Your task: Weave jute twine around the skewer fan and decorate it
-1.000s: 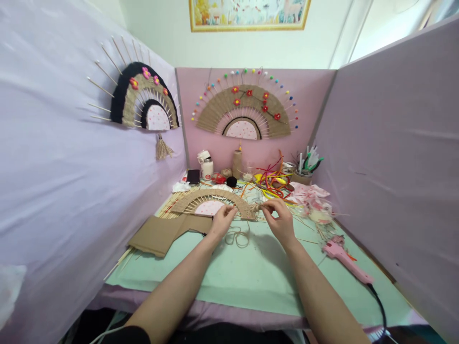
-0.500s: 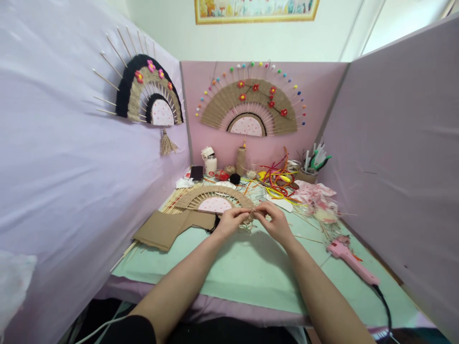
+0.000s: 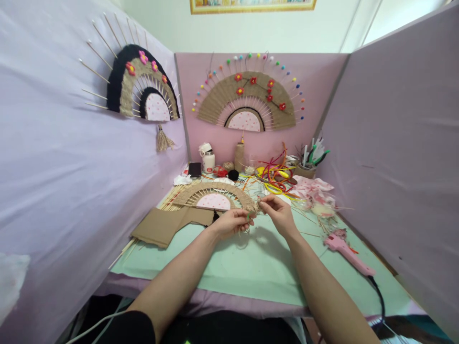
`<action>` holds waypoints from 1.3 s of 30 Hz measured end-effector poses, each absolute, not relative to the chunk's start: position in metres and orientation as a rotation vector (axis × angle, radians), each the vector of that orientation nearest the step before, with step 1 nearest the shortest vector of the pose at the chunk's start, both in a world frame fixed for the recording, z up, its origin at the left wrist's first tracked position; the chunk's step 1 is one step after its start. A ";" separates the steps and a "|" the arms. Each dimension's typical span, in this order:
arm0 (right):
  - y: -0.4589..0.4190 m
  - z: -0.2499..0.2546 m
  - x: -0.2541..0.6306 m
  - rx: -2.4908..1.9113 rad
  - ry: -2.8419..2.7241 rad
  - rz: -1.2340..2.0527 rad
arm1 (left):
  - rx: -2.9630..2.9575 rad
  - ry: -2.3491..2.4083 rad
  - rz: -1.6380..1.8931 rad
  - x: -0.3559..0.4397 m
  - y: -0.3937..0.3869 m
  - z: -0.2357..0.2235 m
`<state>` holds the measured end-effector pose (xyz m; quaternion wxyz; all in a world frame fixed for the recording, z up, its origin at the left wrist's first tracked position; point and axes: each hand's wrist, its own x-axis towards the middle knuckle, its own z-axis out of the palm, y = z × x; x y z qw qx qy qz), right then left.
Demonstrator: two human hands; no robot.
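Observation:
My left hand [image 3: 229,223] is closed on a small bundle of tan jute twine [image 3: 251,209], with thin loops hanging below the fingers. A bit of green shows at its fingertips. To the right and slightly higher, my right hand [image 3: 278,214] pinches part of the same twine between thumb and fingertips. The exact knot or strand between the hands is too small to make out. Just behind the left hand lies a half-round fan [image 3: 184,197] of woven twine on sticks, with a pink spotted centre [image 3: 214,201].
Cut cardboard [image 3: 158,228] lies left, over thin sticks. A pink glue gun [image 3: 349,253] with a black cord rests at right. Colourful pipe cleaners [image 3: 276,179], a white bottle [image 3: 208,160] and a twine cone [image 3: 239,156] stand behind. Two decorated fans hang on the partitions.
My hands have moved apart: the right has shifted slightly right and up, drawing away from the left. More of the twine bundle now shows between them. The view has tilted a little downward.

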<state>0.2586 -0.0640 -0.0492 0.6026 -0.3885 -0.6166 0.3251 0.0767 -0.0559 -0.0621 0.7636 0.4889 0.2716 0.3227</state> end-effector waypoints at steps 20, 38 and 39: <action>-0.046 -0.055 0.280 -0.950 -0.979 0.712 | 0.792 0.823 1.154 0.071 -0.037 -0.063; -0.051 -0.051 0.281 -1.063 -1.198 0.414 | 0.617 0.258 1.086 0.059 -0.046 -0.045; -0.050 -0.051 0.283 -1.048 -1.153 0.467 | 0.574 0.265 1.125 0.058 -0.044 -0.043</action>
